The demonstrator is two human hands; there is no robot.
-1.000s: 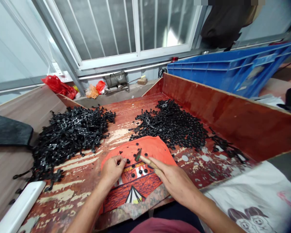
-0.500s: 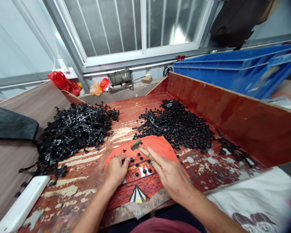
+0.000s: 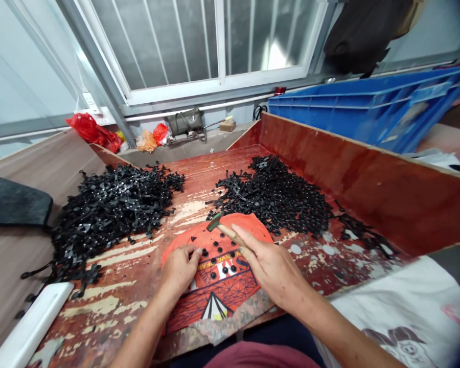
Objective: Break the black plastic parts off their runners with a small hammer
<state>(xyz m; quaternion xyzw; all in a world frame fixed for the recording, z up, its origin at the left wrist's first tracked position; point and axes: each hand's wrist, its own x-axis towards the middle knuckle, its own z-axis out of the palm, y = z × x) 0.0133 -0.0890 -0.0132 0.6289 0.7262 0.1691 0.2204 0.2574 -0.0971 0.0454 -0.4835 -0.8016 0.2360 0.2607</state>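
Note:
In my right hand [image 3: 274, 271] is a small hammer [image 3: 232, 234], gripped by its wooden handle. Its dark green head points to the upper left, over the far part of an orange-red printed cloth [image 3: 178, 312]. My left hand [image 3: 182, 266] rests on the cloth's left side, thumb and fingers pinched together; what is between them, if anything, is too small to make out. Beside its fingertips sits a small round black piece [image 3: 205, 252]. Several similar black pieces [image 3: 225, 270] lie scattered on the cloth between the two hands.
Piles of black plastic parts lie on the worn red tabletop, one left [image 3: 115, 209] and one right [image 3: 287, 197]. A raised wooden side board [image 3: 348, 179] borders the right, with a blue crate [image 3: 352, 110] beyond. At lower left is a white case [image 3: 34, 327].
The hammer's head has tilted more upright and moved slightly. My left hand keeps its pinch near the same black piece. The whole view has shifted a little to the right.

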